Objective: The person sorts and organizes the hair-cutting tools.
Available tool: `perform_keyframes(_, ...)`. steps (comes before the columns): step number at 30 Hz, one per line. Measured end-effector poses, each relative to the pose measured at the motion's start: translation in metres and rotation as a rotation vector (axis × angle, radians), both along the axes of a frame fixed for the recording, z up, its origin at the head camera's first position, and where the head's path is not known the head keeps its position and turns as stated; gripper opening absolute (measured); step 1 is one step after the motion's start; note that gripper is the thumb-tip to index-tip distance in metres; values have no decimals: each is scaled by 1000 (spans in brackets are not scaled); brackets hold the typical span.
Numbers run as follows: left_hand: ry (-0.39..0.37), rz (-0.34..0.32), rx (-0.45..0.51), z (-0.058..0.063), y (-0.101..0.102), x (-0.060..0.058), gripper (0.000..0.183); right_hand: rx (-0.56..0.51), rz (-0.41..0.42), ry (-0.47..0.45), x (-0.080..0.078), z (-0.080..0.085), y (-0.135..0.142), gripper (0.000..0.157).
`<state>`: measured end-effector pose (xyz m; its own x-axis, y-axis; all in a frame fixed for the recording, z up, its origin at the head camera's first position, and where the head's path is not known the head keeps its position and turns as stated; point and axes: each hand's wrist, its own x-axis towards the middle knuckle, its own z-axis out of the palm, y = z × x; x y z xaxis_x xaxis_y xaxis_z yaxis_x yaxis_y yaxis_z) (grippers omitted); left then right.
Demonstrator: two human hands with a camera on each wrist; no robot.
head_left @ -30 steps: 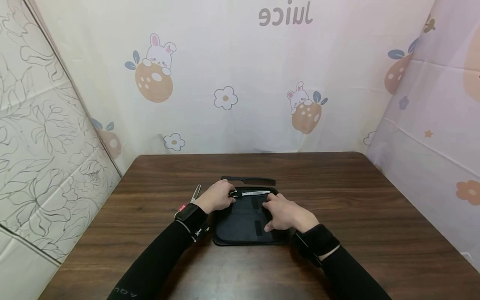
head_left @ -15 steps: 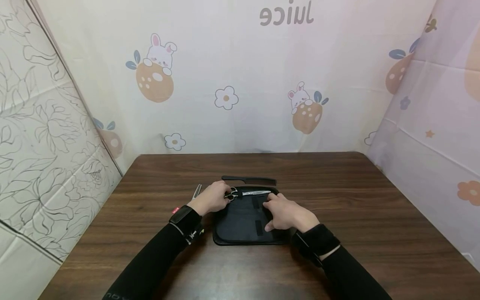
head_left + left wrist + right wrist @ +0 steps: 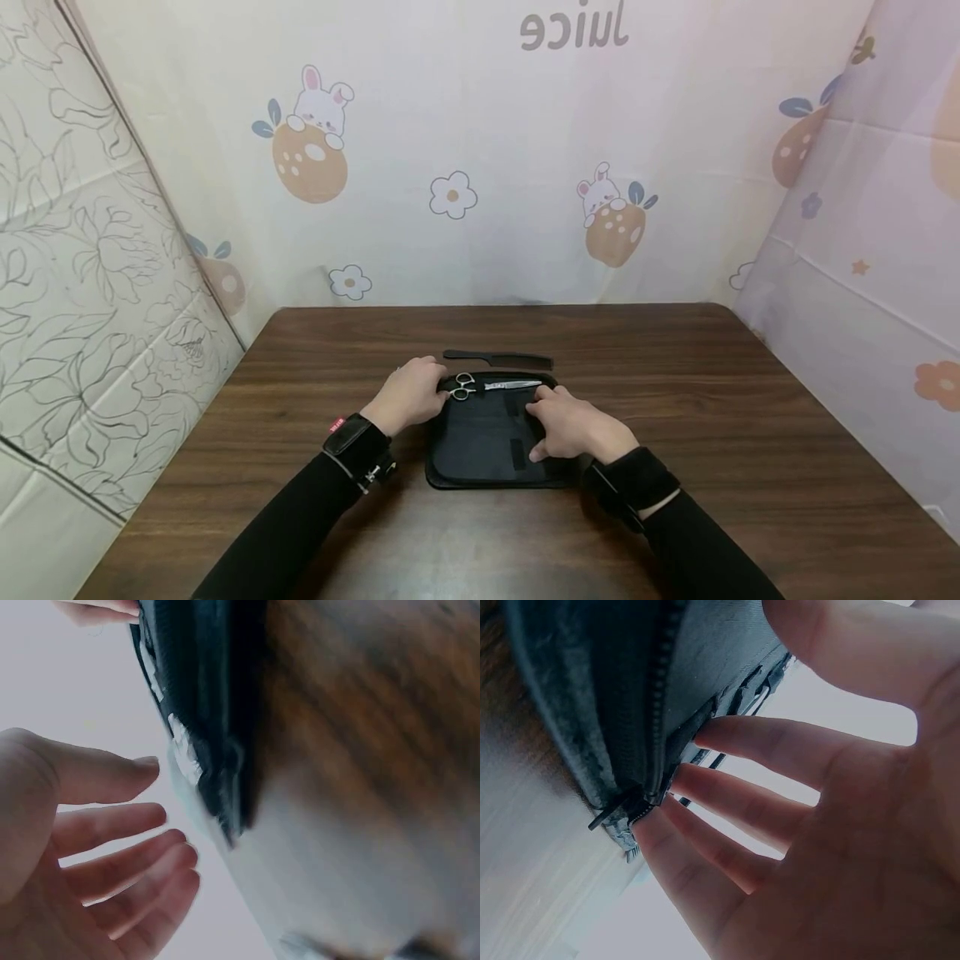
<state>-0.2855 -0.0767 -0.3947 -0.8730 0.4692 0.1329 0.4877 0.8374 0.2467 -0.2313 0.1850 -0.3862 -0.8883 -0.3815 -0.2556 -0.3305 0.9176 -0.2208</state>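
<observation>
A black zip case lies opened flat on the wooden table, seen in the head view. Silver scissors lie across its top end, tucked under a black loop, with their finger rings at the left. My left hand is beside the case's upper left corner, near those rings. In the left wrist view the left hand holds nothing, its fingers loosely bent and apart from the case. My right hand rests on the case's right side. The right wrist view shows its fingertips touching the edge by the zip.
A black comb lies just behind the case. The brown wooden table meets a printed curtain at its far edge, with more curtain on both sides.
My left hand has let go of the scissors' rings and drawn back left, uncovering them. It now hides the second metal tool at the left. My right hand stays put.
</observation>
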Motion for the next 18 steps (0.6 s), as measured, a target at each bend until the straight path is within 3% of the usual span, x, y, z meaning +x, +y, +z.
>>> perform_keyframes(8,-8,84,-52,18,-11,7,29,-7,-1,4,0,1,0,70)
perform_keyframes(14,-80,189,-127,23,-20,12,27,-2,1,1,0,0,0,70)
perform_keyframes(18,-132,225,-143,25,-28,13,23,-4,5,2,0,-2,1,70)
